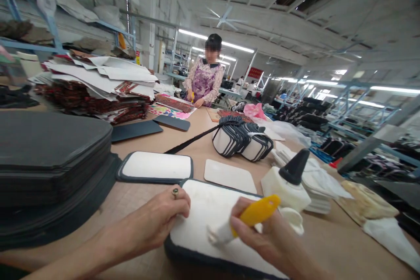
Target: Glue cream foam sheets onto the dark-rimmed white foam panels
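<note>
My right hand (pixel 262 232) is wrapped round the yellow handle of a flat brush (pixel 259 212). The brush's bristles, blurred by motion, touch the surface of a large white panel with a dark edge (pixel 200 210). At that panel's upper left corner, my left hand (pixel 164 212) has its fingers curled over the rim; a ring shows on one finger. Beyond it lies a smaller dark-edged white panel (pixel 157 166). A plain white rounded piece (pixel 228 175) rests to its right. Close behind my right hand stands a white bottle with a black cone-shaped cap (pixel 285 190).
Thick dark sheets (pixel 52 157) are stacked at the left, with piled white and reddish material (pixel 101 83) behind. A strapped bundle of dark-edged pads (pixel 243 140) sits mid-table. White pieces (pixel 315 179) lie at the right. Across the table stands a person (pixel 205 78) holding something yellow.
</note>
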